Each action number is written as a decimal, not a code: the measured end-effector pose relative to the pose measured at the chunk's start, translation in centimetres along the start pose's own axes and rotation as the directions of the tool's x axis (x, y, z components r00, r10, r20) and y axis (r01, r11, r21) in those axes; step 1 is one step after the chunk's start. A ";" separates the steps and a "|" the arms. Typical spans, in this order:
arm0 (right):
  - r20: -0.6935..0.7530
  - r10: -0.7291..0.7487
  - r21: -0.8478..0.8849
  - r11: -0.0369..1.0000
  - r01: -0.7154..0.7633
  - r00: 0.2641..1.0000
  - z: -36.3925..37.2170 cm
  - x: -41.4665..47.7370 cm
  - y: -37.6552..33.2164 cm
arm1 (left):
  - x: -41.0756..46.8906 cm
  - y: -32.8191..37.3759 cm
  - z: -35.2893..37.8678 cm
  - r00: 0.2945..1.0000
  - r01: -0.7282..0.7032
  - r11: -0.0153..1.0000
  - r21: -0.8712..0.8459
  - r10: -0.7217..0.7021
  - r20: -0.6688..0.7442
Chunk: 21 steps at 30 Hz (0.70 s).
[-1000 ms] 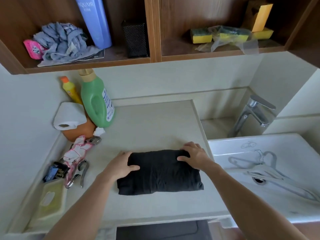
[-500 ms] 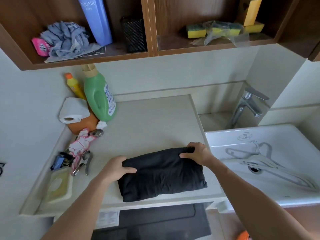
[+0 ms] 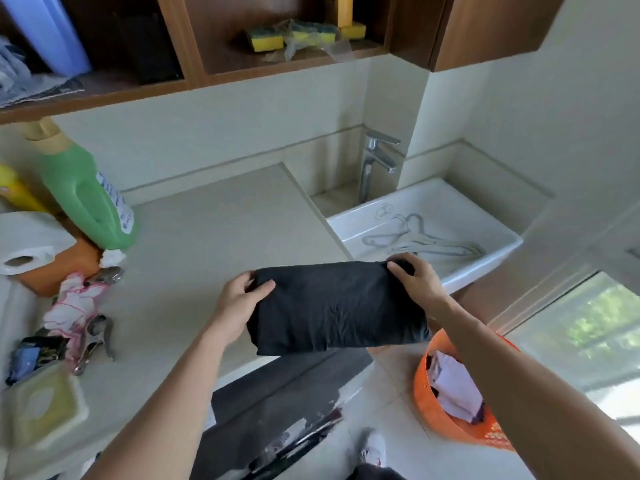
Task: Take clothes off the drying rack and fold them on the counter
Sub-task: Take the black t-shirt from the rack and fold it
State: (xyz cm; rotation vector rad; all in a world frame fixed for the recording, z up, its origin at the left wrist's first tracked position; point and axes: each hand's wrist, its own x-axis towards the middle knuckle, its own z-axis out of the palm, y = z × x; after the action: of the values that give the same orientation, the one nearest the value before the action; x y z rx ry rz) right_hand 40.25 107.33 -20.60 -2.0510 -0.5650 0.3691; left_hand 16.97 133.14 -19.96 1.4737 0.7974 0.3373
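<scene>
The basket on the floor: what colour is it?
The basket is orange, clearest in the head view.

The folded garment (image 3: 336,306) was plain black, the worktop (image 3: 214,223) beige, the detergent bottle (image 3: 83,199) green, the basket (image 3: 446,420) orange, the sink (image 3: 485,261) white, the sponges (image 3: 266,39) yellow and green.

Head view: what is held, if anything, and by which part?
The folded black garment: left hand grips its left end, right hand its far right corner.
</scene>
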 end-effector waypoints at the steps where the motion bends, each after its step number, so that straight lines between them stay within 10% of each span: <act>1: -0.035 0.006 -0.042 0.999 -0.007 0.999 -1.6 -1.0 1.5 | 0.1 -0.2 1.9 0.999 -0.020 0.999 0.032 0.019 0.042; 9: -0.221 0.090 -0.213 0.967 -0.139 0.971 -14.6 -7.4 11.0 | -1.6 -0.3 17.7 0.954 -0.125 0.974 0.192 0.065 0.292; 21: -0.372 0.233 -0.064 0.959 -0.275 0.899 -34.4 -10.4 29.0 | -4.5 -0.4 45.9 0.962 -0.031 0.975 0.218 -0.030 0.272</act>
State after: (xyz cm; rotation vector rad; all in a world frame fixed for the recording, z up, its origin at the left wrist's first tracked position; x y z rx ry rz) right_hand 54.64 64.03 -27.62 -2.2407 -0.0932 0.1030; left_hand 43.76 95.80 -23.39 1.6847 0.6249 0.0412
